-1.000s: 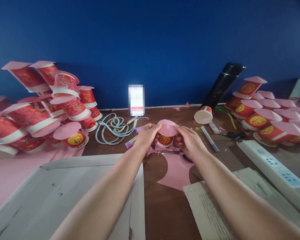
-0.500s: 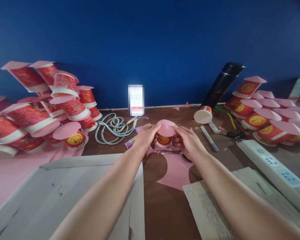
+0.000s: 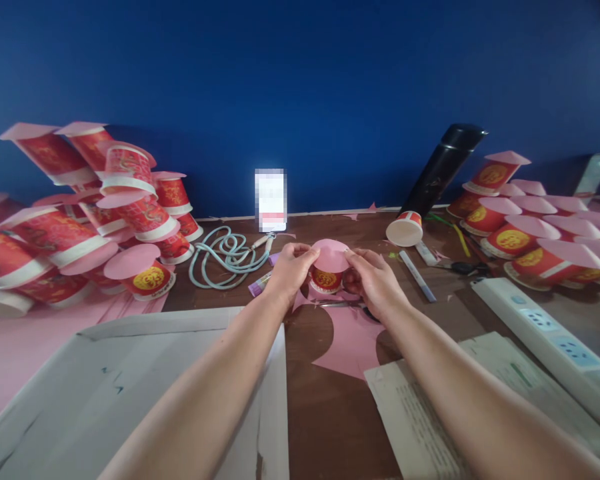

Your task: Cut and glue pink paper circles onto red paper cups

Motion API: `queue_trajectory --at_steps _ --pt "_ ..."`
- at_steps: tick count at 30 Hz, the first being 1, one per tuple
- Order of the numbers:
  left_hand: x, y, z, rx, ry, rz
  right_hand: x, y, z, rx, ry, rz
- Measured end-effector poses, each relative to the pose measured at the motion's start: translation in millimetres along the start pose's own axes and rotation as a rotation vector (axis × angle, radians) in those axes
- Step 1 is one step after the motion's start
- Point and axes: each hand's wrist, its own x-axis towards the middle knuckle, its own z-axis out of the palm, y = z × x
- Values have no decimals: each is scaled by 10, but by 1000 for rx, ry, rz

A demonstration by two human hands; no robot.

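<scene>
A pink paper disc (image 3: 331,255) lies on top of an upside-down red paper cup (image 3: 326,281) with a yellow emblem, near the middle of the table. My left hand (image 3: 294,268) pinches the disc's left edge between thumb and finger. On the opposite edge, my right hand (image 3: 373,275) pinches the disc the same way. The lower fingers of both hands curl beside the cup; whether they touch it I cannot tell. Just in front lie scissors (image 3: 337,305), partly covered by the right hand, on a cut pink paper scrap (image 3: 353,343).
Red cups with pink tops are piled at left (image 3: 63,237) and stand grouped at right (image 3: 525,233). Behind are a coiled cable (image 3: 225,260), a lit phone (image 3: 271,200), a loose cup (image 3: 405,232) and a black flask (image 3: 443,170). A white box (image 3: 180,393) and power strip (image 3: 545,340) flank my arms.
Both hands keep their hold on the disc's edges, with only a very slight shift of the fingers. The whole view has drifted a few pixels to the left.
</scene>
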Motion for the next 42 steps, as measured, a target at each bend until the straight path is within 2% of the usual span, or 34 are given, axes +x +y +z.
queue_trajectory --at_steps 3,6,8,10,20,36,42 --pt "10 4 -25 206 2 247 18 -7 -40 -158 65 -146" --pt "29 22 -48 421 -36 483 42 -25 -66 -463 57 -408" --pt "51 30 -61 500 -74 582 58 -32 -68 -602 10 -557" --pt "75 31 -70 541 -88 625 72 -34 -60 -652 -34 -647" --pt "91 45 -93 807 -79 655 109 -40 -54 -769 -51 -696" --pt "84 51 -93 738 -79 640 79 -70 -38 -809 -51 -671" --pt "75 56 -91 637 -113 595 63 -34 -30 -657 -33 -688"
